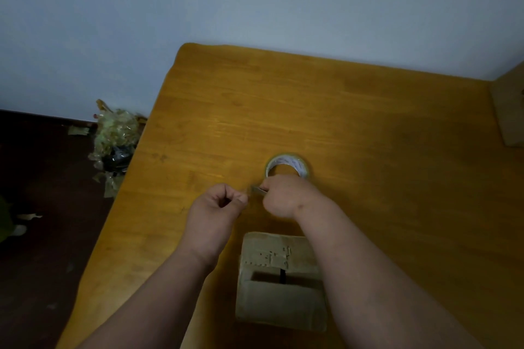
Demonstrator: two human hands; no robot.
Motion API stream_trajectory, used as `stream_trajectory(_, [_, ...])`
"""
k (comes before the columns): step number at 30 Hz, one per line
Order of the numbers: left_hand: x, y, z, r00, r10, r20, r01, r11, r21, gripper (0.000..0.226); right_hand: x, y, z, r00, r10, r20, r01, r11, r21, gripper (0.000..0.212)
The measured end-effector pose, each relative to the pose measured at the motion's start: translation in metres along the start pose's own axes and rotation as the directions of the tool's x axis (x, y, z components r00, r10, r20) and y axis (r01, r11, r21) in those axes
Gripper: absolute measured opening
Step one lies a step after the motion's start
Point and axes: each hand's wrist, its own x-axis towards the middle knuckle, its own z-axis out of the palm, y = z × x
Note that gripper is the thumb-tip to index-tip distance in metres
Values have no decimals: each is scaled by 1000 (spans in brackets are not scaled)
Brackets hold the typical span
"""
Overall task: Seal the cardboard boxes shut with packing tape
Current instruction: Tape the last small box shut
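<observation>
**Packing tape strip at risk of folding before it reaches the box**

Packing tape roll (pixel 287 166) is lying flat on the wooden table (pixel 368 127), just beyond the person's hands. The right hand (pixel 283 195) is sitting against the roll's near edge, its grip closed around a small, thin metallic-looking item (pixel 258 190) that could be a blade or cutter; what it is cannot be told for sure. The left hand (pixel 224 201) is curling its fingers, thumb meeting fingertips as if pinching a tape end, though clear tape is too faint to confirm.

A small cardboard box (pixel 280 280) is waiting on the table between the forearms, its top flaps not fully closed and a dark gap showing. A second cardboard box (pixel 510 110) is sitting at the table's far right edge.

Likely trouble: a freed strip is probably going to curl and stick to itself or to fingers if tension slackens. A cut made close to the left fingertips is risking a nick. Nothing is holding the box flaps down, so they may spring apart under the tape.
</observation>
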Motion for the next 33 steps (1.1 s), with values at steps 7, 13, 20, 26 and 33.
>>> stream_trajectory(7, [-9,-3,1,998,40,45,-42,997,60,13,-1,-5,0,1000,6,-6,-7,998,-67,38])
stream_trajectory(13, [-9,-3,1,993,107,53,-113,986,122,16,-2,-2,4,1000,-5,-21,3,998,-61,37])
stream_trajectory(20, [9,-10,-34,915,-216,-341,58,906,-419,26,-10,15,2,999,-13,48,9,997,80,56])
stream_trajectory(26, [13,-16,-38,907,-239,-345,80,906,-416,23,-16,16,-1,996,-61,68,43,970,239,60])
stream_trajectory(33, [12,-21,-38,907,-242,-346,95,915,-392,20,-37,39,-9,983,-51,177,-8,948,317,49])
